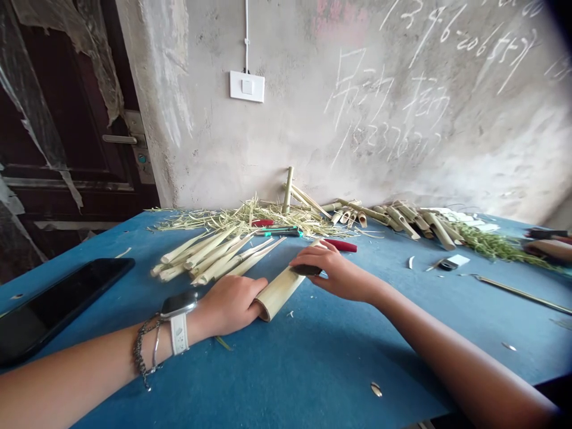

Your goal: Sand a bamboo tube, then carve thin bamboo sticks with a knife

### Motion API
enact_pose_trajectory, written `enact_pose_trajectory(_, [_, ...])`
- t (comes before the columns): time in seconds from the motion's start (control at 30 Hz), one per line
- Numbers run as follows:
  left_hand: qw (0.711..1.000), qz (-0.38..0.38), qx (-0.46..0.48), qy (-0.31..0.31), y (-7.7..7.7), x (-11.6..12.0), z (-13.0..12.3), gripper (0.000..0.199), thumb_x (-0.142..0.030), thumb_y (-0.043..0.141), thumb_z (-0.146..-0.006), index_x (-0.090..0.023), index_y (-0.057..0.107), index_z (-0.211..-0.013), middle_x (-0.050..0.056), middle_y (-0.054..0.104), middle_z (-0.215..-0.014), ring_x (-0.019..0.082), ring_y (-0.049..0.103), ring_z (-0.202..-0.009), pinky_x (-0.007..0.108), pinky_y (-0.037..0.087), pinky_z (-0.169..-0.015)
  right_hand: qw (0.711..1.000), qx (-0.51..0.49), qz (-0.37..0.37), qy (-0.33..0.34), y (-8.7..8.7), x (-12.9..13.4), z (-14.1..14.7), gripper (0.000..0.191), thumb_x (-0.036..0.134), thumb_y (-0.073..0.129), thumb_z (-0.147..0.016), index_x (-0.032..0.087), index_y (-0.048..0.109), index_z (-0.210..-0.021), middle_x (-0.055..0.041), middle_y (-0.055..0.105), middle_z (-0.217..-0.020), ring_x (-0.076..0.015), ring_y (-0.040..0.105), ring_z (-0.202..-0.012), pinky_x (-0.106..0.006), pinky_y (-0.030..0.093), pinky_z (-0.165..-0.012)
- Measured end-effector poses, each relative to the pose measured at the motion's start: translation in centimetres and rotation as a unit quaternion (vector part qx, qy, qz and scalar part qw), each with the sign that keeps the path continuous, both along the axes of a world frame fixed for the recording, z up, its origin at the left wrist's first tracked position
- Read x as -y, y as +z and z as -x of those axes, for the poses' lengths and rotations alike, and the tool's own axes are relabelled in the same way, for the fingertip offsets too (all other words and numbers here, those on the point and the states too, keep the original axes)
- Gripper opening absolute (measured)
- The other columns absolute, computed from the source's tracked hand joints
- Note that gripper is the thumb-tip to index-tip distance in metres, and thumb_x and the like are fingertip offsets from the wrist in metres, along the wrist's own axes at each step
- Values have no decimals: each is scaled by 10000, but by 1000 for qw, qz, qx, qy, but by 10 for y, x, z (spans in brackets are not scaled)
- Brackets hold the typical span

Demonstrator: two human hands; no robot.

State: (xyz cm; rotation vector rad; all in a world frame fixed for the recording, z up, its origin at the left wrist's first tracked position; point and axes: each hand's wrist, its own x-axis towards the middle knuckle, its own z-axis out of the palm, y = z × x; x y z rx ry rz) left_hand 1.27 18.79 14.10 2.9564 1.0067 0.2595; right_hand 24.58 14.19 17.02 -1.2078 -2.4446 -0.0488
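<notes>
A split section of pale green bamboo lies on the blue table top, its curved side up. My left hand grips its lower end. My right hand is closed around a knife with a red handle, and the knife's dark blade rests on the upper part of the bamboo. Beyond my hands lies a bundle of cut bamboo strips, close to my left hand's fingers. A smartwatch and a bracelet sit on my left wrist.
A black phone lies at the table's left. Bamboo shavings and cut tubes pile along the wall. Further right are a long metal rod, another red-handled tool and a green-handled cutter.
</notes>
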Motion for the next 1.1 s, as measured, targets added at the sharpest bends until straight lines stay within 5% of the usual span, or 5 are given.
enact_pose_trajectory(0.33, [1000,-1,2,-6,2,2,2,63,-239,463,-769,-198,500,-738,16,639,-709,213,611,-690,265,267,-534,998,-4,-12,-60,-2,-4,-6,358,67,511,-793,263,632,-1067,-30,625,-1029,-188,546,-978,-500,306,-977])
enact_pose_trajectory(0.53, [1000,26,13,-10,3,3,1,109,-258,445,-792,-201,537,-783,20,646,-733,198,607,-680,256,287,-529,989,-27,96,109,2,0,-2,378,85,535,-791,301,633,-1085,8,612,-1126,-143,551,-1020,-358,376,-958])
enact_pose_trajectory(0.7, [1000,0,0,0,3,3,2,82,-255,467,-779,-196,514,-747,20,641,-716,210,609,-697,263,287,-542,997,-2,-16,-74,-4,-3,-3,409,60,475,-792,293,628,-1092,-17,626,-1112,-194,547,-1054,-535,234,-1026])
enact_pose_trajectory(0.9, [1000,19,-2,-10,4,3,1,87,-250,466,-787,-206,540,-798,16,655,-759,207,615,-721,265,290,-550,991,-17,86,97,2,0,-1,398,52,516,-744,270,628,-1058,2,615,-1149,-159,560,-1048,-418,303,-1030])
enact_pose_trajectory(1.1, [1000,4,-2,-6,4,3,2,68,-245,476,-779,-199,525,-766,16,654,-748,215,619,-724,267,291,-553,999,11,1,-53,0,-2,-4,466,31,489,-747,272,598,-1130,-6,639,-1115,-183,566,-1050,-463,312,-1023])
